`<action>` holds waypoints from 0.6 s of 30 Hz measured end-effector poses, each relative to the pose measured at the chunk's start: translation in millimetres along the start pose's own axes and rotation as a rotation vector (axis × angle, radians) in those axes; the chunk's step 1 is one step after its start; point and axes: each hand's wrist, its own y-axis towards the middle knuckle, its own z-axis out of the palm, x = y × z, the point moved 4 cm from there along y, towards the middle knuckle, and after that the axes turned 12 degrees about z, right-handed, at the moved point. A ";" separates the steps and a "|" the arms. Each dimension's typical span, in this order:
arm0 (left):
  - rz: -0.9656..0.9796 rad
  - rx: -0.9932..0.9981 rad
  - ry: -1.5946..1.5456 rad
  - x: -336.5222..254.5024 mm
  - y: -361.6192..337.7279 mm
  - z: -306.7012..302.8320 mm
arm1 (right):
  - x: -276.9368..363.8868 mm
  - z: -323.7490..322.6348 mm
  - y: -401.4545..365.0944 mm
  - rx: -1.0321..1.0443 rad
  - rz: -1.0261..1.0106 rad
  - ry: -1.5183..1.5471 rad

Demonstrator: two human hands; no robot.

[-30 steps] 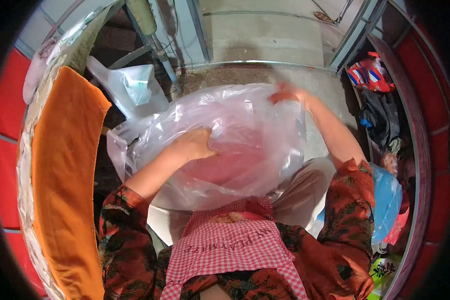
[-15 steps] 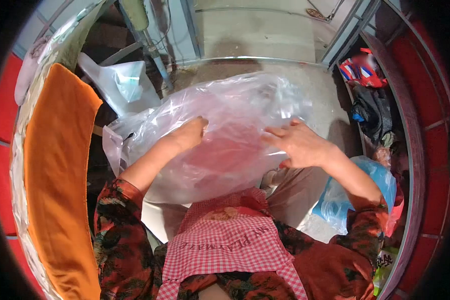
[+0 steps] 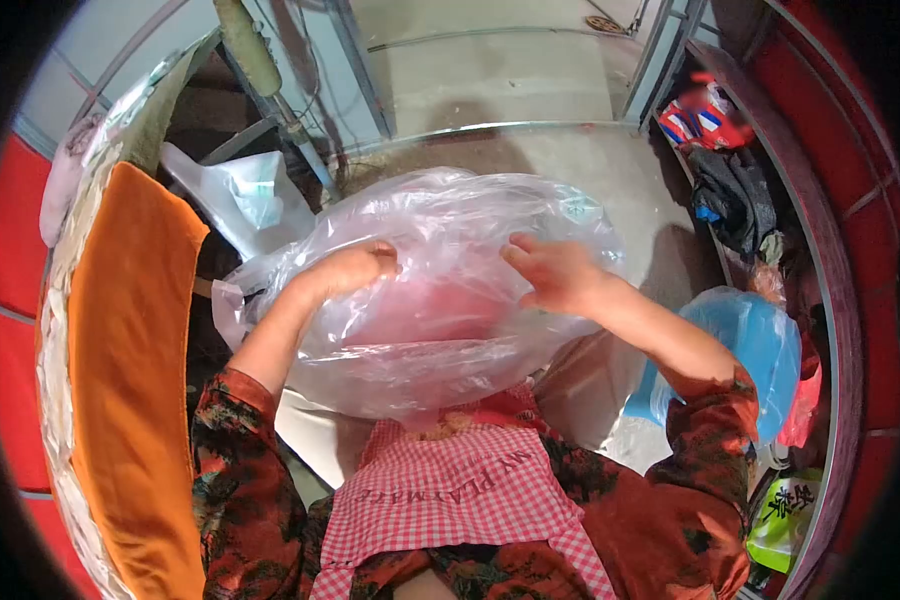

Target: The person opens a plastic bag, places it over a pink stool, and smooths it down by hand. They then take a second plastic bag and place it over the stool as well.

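Note:
A large clear plastic bag (image 3: 440, 370) lies puffed up and crumpled across my lap, with something pink or red showing blurrily through its film. My left hand (image 3: 355, 268) is closed on the upper left part of the bag, fingertips pinching the film. On the right side of the bag, my right hand (image 3: 560, 275) touches the film, its thumb apart from the bent fingers. Folds of plastic run between both hands. Below the bag is the pink checked apron (image 3: 450, 490) that I wear.
An orange cloth (image 3: 135, 380) drapes over the ledge at left. Behind it hangs a whitish plastic sheet (image 3: 250, 195). On the right, a blue plastic bag (image 3: 740, 350), a dark bundle (image 3: 735, 205) and a green packet (image 3: 785, 520) lie by a shelf.
My right hand has moved left and slightly up, nearer my left hand. My left hand has shifted slightly left. The bag has spread fuller, and the camera view has tilted a little.

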 end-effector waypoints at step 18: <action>0.092 -0.223 0.651 25.0 26.1 37.6 | -39.3 12.9 -38.7 0.831 -0.015 0.201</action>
